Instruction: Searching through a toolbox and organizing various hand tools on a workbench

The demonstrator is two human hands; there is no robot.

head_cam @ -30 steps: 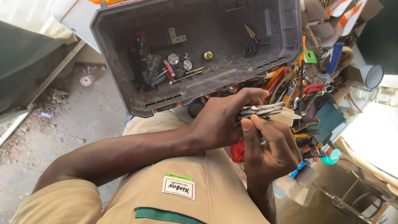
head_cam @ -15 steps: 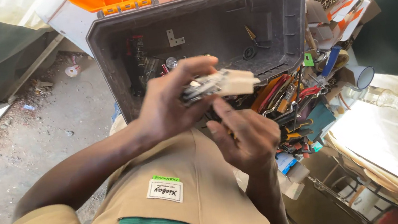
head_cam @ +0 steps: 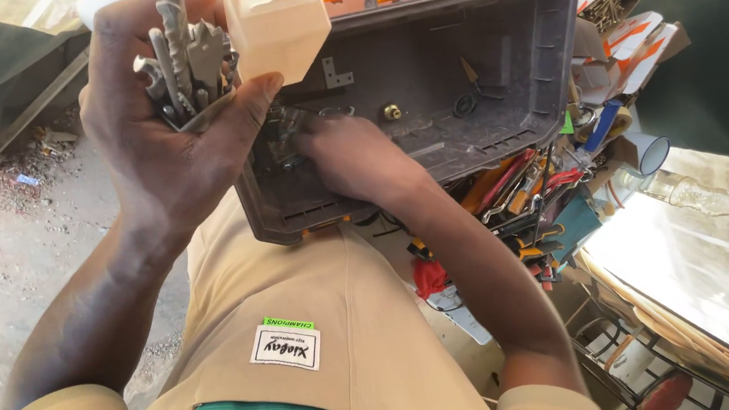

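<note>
Left hand (head_cam: 157, 138), upper left of the frame, clenches a bundle of metal bits (head_cam: 184, 56) and a cream plastic box (head_cam: 278, 25); right hand (head_cam: 349, 156) reaches into the grey toolbox (head_cam: 477, 61), its grip hidden

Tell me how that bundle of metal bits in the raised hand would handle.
The metal bits look rigid and probably heavy for their size. Loose and uneven, they may slip from the left hand. The cream plastic piece beside them seems lighter.

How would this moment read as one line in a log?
left hand: holds metal bits and white box | right hand: reaches into toolbox | tool pile: beside toolbox
</note>
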